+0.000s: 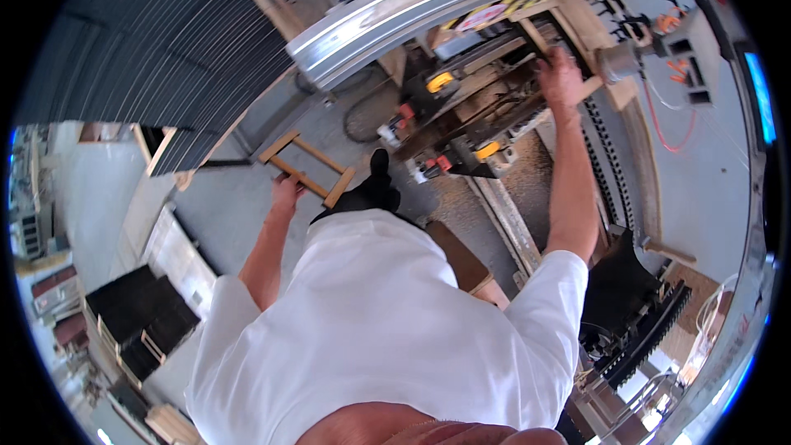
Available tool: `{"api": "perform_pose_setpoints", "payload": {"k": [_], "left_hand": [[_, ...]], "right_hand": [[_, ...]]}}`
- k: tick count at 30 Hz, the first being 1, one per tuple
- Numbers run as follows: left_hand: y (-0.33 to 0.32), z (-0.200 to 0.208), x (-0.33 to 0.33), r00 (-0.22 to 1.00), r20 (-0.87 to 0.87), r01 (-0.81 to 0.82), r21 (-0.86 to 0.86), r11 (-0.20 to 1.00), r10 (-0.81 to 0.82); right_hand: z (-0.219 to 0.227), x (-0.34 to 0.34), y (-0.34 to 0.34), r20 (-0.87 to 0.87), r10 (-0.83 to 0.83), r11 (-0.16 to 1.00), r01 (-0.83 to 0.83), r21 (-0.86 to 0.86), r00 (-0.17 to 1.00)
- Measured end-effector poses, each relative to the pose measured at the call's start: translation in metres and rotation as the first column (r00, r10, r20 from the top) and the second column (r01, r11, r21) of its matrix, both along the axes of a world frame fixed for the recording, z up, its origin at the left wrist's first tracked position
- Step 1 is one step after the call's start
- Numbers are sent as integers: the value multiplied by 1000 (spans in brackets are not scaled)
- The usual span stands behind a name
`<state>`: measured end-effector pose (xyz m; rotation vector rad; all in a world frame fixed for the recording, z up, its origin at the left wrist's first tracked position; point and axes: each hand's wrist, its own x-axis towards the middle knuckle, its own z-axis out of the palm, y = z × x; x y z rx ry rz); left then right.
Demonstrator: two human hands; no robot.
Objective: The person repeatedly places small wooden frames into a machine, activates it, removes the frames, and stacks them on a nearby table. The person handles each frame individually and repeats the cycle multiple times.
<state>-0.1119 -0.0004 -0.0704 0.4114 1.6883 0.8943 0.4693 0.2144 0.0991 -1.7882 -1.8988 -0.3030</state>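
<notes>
My left hand [287, 189] is closed on one long side of a small rectangular wooden frame [339, 188], held out at my left above the floor. The frame has two wider end pieces joined by two thinner rails. My right hand [562, 78] reaches far forward into a machine [486, 103] with metal rails, its fingers curled down by a pale wooden strip [534, 35]. What those fingers grip is hidden. Close to that hand, a round metal motor-like part [616, 63] sits on the right.
A silver metal beam [362, 33] crosses ahead of me. Dark stacked slats [165, 49] fill the far left. Yellow-marked clamp units [488, 150] stick out of the machine near my foot [379, 163]. Sawdust [457, 202] covers the floor beneath. A black chain track [610, 165] runs at right.
</notes>
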Motion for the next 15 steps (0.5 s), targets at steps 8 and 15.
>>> {"api": "perform_pose_setpoints", "payload": {"k": [8,15], "left_hand": [[10,36,12,999,-2,48,116,992,-48],[-15,81,-22,983,-83,178,282,943,-161]], "right_hand": [[9,-6,-6,-47,-42,996,38,-85,998],[9,-8,-5,-50,-10,999,8,-36,999]]}}
